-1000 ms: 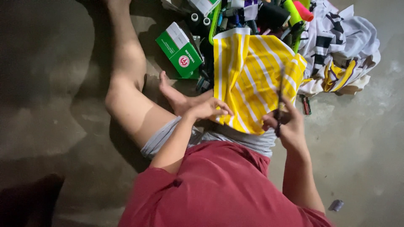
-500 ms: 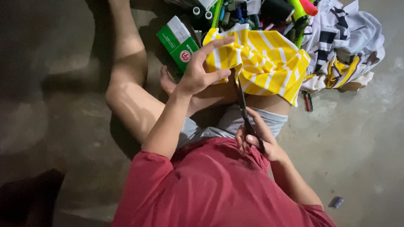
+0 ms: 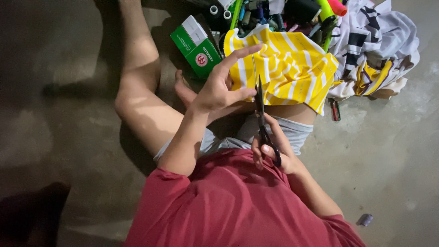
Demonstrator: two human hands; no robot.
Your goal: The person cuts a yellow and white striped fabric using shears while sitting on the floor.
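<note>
My left hand now pinches the edge of the yellow striped cloth on my lap, while my right hand, closed around black scissors, has brought the blades to that edge.

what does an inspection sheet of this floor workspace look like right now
surface: bare grey concrete floor, stained.
job's things: yellow white-striped cloth over the knee; black scissors, blades at the cloth edge.
clutter: green and white box, thread spools, heap of striped garments, small grey scrap.
grippers: left hand holds the cloth edge; right hand grips the scissors handles.
cables: nothing seen.
surroundings: dim light, dark shadow lower left.
</note>
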